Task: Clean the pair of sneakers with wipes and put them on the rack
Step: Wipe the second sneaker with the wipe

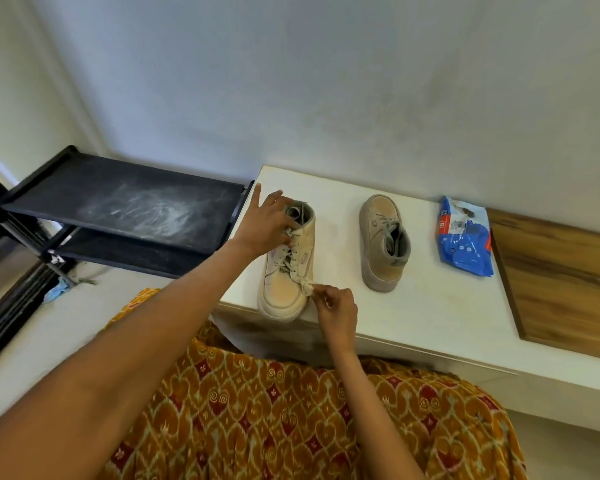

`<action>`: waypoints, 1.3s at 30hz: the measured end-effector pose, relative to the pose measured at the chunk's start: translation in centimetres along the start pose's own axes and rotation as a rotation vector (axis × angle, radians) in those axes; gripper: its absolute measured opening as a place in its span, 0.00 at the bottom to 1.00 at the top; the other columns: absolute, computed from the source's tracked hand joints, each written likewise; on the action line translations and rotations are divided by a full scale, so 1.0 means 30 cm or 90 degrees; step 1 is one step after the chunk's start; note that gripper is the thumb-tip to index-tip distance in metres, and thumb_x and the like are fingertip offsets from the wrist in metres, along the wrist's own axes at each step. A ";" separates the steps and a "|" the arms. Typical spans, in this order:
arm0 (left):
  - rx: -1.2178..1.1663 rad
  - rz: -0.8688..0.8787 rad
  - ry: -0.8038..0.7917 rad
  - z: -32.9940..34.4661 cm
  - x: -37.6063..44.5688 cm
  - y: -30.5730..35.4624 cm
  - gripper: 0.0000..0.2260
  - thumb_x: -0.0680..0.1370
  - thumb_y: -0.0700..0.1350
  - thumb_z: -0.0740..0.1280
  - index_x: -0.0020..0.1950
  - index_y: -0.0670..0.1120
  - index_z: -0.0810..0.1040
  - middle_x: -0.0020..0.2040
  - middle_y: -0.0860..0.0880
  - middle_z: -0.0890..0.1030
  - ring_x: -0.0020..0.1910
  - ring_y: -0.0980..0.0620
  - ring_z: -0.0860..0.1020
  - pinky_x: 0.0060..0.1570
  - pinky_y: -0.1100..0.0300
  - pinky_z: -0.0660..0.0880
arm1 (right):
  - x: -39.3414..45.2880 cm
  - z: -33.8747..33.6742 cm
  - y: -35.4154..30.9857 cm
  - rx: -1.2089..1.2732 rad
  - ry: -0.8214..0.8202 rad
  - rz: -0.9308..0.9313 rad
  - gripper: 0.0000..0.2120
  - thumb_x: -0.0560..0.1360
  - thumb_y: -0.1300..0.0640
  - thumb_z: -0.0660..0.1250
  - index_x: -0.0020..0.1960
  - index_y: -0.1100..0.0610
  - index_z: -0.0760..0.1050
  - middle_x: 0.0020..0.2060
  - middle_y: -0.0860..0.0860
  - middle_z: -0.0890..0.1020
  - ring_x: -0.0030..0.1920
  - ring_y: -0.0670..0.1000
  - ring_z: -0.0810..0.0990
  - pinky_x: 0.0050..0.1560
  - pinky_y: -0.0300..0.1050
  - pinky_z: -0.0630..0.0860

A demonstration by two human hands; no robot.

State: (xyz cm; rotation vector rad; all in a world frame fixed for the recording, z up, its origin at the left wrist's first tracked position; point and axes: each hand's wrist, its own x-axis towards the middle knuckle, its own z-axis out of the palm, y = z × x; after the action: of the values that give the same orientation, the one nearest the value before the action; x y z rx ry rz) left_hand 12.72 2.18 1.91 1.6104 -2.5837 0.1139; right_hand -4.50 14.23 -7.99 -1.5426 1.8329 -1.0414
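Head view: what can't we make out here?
- Crumpled white wipe: mostly hidden in the right hand; dirt unreadable.
- Blue plastic wipes pack: print too small.
- Black fabric shoe rack: lower tiers hidden by its top shelf, left end cut off.
- Near beige lace-up sneaker: collar covered by the left hand.

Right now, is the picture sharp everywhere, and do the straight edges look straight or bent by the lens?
Head view: the shoes are fairly sharp, the left shoe and the right shoe both readable; the rack is softer, with pale scuff marks; the table edge and wall corners bend, a wide-angle effect; light is soft and even, with faint shadows under the shoes and no strong glare.
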 end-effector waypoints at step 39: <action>0.027 -0.169 0.116 0.030 -0.072 -0.036 0.19 0.70 0.57 0.70 0.56 0.48 0.77 0.62 0.44 0.73 0.69 0.45 0.64 0.69 0.35 0.42 | 0.282 0.046 -0.268 -0.391 -0.020 -0.078 0.11 0.77 0.56 0.62 0.51 0.51 0.82 0.48 0.51 0.82 0.54 0.55 0.72 0.47 0.47 0.66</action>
State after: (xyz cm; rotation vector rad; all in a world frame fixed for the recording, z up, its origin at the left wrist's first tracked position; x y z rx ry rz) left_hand 14.59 3.53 0.77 1.8450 -2.2269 0.2824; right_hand -0.62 5.25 -1.48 -2.0164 2.1796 -0.5084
